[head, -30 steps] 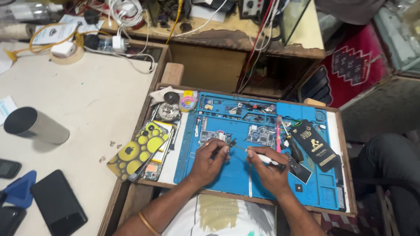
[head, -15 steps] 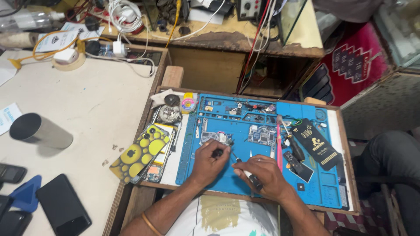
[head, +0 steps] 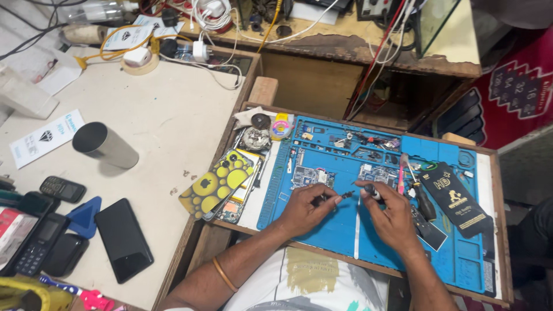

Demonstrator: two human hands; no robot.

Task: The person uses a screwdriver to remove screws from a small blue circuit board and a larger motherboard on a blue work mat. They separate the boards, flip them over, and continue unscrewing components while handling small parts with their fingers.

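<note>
Now both hands meet low over the blue repair mat — the left hand pinches a small dark part at its fingertips, lifted clear so the tool can reach it. Opposite, the right hand grips a dark-handled screwdriver, tip toward that part. Just beyond the pinch lie two bare circuit boards — apparently parked within reach.

On the blue silicone repair mat, bare blue lies open toward the near edge. Two green circuit boards and screwdrivers crowd its middle; a black printed packet blocks its right side, a yellow-spotted phone case its left edge.
</note>
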